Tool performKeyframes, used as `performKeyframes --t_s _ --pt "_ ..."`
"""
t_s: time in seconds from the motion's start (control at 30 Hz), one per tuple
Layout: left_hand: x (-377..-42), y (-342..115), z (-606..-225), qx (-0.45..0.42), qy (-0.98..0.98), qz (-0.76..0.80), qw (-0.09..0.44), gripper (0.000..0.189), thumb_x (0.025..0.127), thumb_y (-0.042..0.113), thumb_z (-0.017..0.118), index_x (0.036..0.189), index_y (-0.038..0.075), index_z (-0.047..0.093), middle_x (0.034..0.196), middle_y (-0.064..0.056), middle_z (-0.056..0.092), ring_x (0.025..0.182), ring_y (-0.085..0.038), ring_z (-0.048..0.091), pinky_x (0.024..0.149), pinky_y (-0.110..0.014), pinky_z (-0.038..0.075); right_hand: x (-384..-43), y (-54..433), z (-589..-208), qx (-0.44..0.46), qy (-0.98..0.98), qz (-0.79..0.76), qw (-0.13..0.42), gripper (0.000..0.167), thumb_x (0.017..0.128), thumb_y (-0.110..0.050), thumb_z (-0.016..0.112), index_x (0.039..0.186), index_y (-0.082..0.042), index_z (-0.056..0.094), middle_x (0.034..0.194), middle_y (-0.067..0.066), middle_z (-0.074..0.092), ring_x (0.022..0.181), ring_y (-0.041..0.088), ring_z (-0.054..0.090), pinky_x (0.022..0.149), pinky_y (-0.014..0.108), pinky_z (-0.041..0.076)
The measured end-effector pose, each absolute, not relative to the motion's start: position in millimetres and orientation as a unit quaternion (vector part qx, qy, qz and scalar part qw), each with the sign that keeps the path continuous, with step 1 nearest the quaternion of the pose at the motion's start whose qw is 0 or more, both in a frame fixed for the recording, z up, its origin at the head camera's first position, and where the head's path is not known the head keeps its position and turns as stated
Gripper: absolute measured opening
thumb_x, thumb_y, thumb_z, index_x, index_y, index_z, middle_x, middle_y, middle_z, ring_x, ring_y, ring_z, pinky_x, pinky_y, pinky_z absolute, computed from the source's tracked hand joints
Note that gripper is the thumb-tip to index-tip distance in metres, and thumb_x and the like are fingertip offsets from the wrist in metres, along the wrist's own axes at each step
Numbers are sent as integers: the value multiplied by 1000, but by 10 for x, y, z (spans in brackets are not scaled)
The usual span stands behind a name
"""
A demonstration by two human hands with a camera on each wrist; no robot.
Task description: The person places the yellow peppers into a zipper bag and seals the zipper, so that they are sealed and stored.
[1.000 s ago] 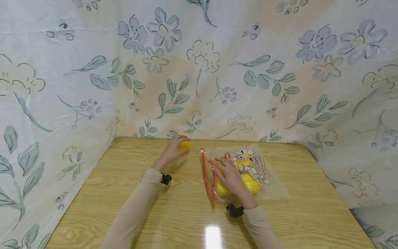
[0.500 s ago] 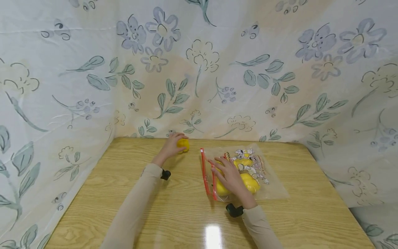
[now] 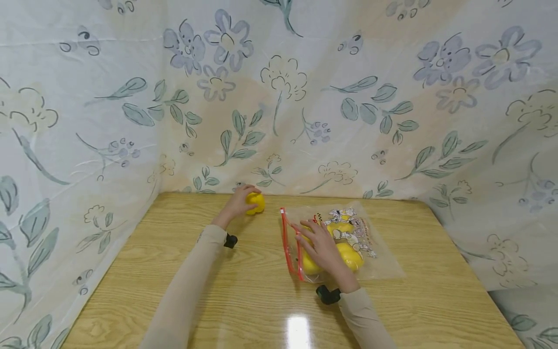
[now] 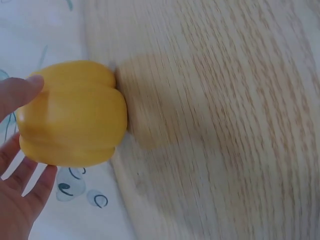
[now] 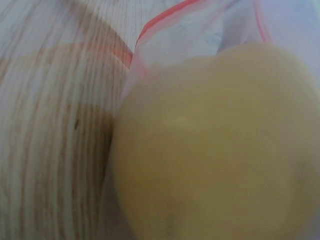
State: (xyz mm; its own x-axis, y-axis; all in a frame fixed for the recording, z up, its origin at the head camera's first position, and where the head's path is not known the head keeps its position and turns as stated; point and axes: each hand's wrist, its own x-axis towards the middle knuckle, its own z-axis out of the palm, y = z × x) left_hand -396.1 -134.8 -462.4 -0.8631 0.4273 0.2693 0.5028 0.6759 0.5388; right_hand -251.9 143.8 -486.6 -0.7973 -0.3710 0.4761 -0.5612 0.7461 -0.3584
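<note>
My left hand (image 3: 237,202) holds a yellow bell pepper (image 3: 257,203) at the back of the table. In the left wrist view, the thumb lies on one side of the pepper (image 4: 75,115) and the fingertips touch the other. My right hand (image 3: 321,246) rests with its fingers extended on a clear zip bag (image 3: 383,264) with a red zip edge and printed cartoon figures. Yellow peppers (image 3: 350,257) lie inside the bag, partly under that hand. One bagged pepper (image 5: 215,145) fills the blurred right wrist view, where the hand itself is hidden.
The wooden table (image 3: 253,295) ends at a flowered cloth (image 3: 279,121) hung along the back and sides. A dark wrist camera (image 3: 328,294) sits by the right sleeve, another camera (image 3: 230,240) by the left.
My left hand has shifted slightly left, and the pepper a little with it, so that more of the pepper shows. The right hand and the bag have stayed nearly still.
</note>
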Motion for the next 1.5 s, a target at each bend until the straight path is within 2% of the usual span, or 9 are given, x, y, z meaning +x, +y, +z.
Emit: performKeyframes --t_s 0.2,0.43,0.63,0.8,0.97,1.13,1.3,1.5 --pt "-3963 -1372 -4604 -252 -914 -309 76 39 81 7 70 118 3 59 121 -16 53 115 -34 44 103 -48 35 -2525 1429 -4855 253 -916 248 189 37 96 -35 48 131 -26 54 130 10 54 123 30 47 109 57 21" --pt "-3910 -1406 -4523 -229 -926 -294 67 40 80 11 72 118 4 60 115 -17 51 107 -35 44 98 -47 38 -2523 1422 -4838 252 -916 251 186 37 96 -35 48 131 -24 55 130 11 54 124 32 46 109 58 19" --pt "-3856 -1455 -4448 -223 -933 -280 40 43 82 12 71 121 2 58 122 -21 47 111 -35 43 100 -47 38 -2519 1425 -4833 256 -913 253 193 37 96 -34 49 131 -24 55 129 12 54 123 32 46 108 59 20" --pt "-3825 -1485 -4454 -198 -937 -287 23 43 82 16 71 122 5 57 127 -22 42 113 -36 44 101 -49 38 -2523 1434 -4851 256 -914 247 197 36 96 -34 49 131 -25 54 129 12 54 123 31 47 108 59 21" --pt "-3796 -1518 -4501 -172 -936 -307 26 44 81 19 72 121 7 58 121 -20 44 107 -34 45 99 -48 39 -2524 1431 -4852 252 -915 247 193 37 96 -36 48 131 -26 54 130 11 54 123 31 46 108 59 21" --pt "-3736 -1549 -4540 -152 -931 -330 33 44 81 22 73 120 10 58 129 -22 42 116 -38 44 101 -52 37 -2517 1427 -4848 249 -918 244 188 37 96 -37 47 131 -26 54 131 11 54 124 30 46 109 58 21" --pt "-3670 -1556 -4583 -148 -922 -356 43 43 80 25 73 119 12 58 130 -23 43 110 -39 49 95 -52 43 -2507 1423 -4848 252 -915 248 193 36 96 -35 48 130 -25 55 130 12 54 123 32 47 108 59 22" --pt "-3592 -1533 -4617 -139 -919 -366 48 43 80 27 73 119 14 58 124 -20 47 104 -37 52 88 -50 47 -2496 1425 -4849 249 -916 248 192 37 96 -36 48 131 -25 55 130 11 54 124 32 46 108 59 21"
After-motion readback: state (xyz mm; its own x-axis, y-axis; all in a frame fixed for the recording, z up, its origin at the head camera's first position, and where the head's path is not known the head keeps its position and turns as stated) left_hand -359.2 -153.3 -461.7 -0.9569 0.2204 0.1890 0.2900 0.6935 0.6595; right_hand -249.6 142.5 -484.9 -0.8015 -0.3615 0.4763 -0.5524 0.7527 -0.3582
